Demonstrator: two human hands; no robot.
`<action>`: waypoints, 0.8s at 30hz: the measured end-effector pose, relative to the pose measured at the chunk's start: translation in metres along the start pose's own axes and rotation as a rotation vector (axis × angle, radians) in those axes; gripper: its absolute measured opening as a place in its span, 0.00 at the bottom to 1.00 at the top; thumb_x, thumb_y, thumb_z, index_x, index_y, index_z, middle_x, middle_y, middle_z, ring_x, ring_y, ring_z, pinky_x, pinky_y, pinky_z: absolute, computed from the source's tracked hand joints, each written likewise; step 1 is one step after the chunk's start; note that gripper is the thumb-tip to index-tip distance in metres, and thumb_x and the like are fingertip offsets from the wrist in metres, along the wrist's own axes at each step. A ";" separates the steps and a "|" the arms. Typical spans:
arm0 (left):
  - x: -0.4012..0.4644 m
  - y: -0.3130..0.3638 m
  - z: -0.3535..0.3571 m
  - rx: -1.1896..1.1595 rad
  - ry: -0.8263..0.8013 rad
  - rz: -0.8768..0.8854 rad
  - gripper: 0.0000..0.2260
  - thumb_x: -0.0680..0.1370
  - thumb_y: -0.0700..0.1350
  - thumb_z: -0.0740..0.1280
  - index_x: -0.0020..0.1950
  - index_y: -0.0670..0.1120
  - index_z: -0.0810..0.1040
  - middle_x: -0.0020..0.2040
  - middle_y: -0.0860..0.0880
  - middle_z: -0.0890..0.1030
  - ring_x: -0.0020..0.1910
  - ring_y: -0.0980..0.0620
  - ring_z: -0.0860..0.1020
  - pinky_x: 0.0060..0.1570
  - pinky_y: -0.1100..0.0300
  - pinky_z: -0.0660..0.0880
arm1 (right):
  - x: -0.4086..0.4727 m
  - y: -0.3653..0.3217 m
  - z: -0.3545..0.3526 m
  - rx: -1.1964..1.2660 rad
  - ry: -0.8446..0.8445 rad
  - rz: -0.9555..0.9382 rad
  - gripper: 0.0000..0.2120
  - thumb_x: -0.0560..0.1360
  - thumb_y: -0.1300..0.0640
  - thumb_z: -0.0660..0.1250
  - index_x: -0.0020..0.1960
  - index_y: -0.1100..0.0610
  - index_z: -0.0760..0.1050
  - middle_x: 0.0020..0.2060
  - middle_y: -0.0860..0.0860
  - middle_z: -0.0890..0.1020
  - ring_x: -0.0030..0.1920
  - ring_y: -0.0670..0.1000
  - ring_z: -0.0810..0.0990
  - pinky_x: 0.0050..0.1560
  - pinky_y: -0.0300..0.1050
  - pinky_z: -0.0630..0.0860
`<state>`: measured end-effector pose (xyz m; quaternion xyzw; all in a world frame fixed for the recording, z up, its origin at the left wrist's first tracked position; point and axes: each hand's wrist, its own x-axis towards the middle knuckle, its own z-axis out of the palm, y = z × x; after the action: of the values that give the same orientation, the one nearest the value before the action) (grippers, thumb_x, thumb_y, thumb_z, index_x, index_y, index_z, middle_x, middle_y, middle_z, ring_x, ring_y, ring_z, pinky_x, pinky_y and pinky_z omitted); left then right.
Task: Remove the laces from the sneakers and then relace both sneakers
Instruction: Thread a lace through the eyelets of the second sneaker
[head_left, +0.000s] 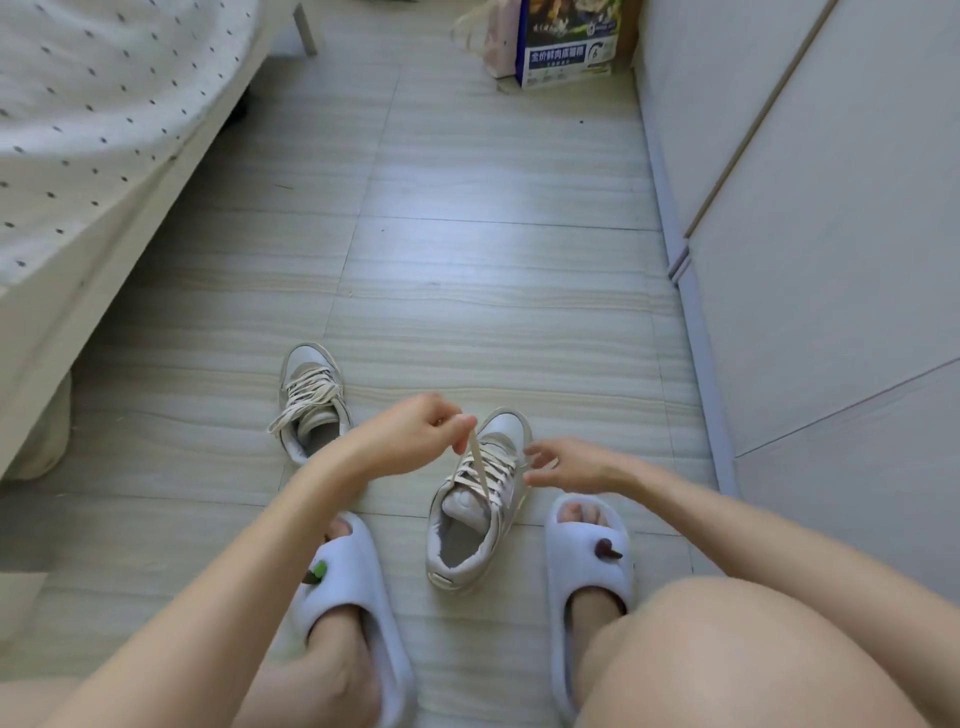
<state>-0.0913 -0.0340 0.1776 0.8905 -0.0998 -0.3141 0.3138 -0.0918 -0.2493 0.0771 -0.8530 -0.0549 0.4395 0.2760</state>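
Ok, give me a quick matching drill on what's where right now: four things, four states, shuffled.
Things:
1. left hand
2. right hand
3. near sneaker
4. far sneaker

States:
A. fully laced, untouched
B. open, beside the sneaker
C. pinching a lace end
D. lace end pulled up

Pairs: 1-C, 2-B, 3-D, 4-A

Two low leather sneakers, near one (475, 514) and far one (311, 402): white and pale grey panels, cream flat laces (480, 470). Foam open-toe slippers (589, 558): pale lavender-blue, each with one small charm, green or dark brown. Floor tiles (467, 260): light grey, beige horizontal streaks. Bed cover (93, 104): white with small dark dots. Printed carton (569, 44): dark blue.
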 end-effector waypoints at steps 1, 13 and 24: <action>0.004 0.002 -0.004 0.003 0.006 0.022 0.16 0.81 0.48 0.58 0.34 0.50 0.75 0.46 0.45 0.77 0.42 0.50 0.74 0.43 0.60 0.67 | -0.008 -0.007 -0.017 -0.028 -0.035 0.008 0.27 0.78 0.49 0.64 0.73 0.58 0.62 0.67 0.54 0.73 0.60 0.52 0.75 0.57 0.43 0.73; 0.028 -0.013 0.012 -0.694 0.075 0.002 0.14 0.81 0.46 0.59 0.41 0.41 0.77 0.43 0.45 0.78 0.37 0.51 0.79 0.47 0.57 0.79 | -0.003 -0.061 -0.013 -0.120 0.031 0.059 0.24 0.78 0.50 0.63 0.70 0.59 0.66 0.61 0.56 0.76 0.53 0.53 0.76 0.51 0.43 0.73; -0.003 -0.024 0.012 -0.713 0.049 -0.054 0.14 0.81 0.45 0.61 0.39 0.40 0.76 0.41 0.42 0.80 0.39 0.46 0.83 0.47 0.57 0.80 | -0.017 -0.037 0.067 0.898 0.391 -0.046 0.11 0.80 0.59 0.59 0.45 0.57 0.80 0.39 0.51 0.83 0.42 0.45 0.79 0.50 0.38 0.73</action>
<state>-0.1018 -0.0204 0.1570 0.7345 0.0470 -0.3160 0.5987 -0.1485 -0.1954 0.0779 -0.7147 0.1741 0.2453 0.6314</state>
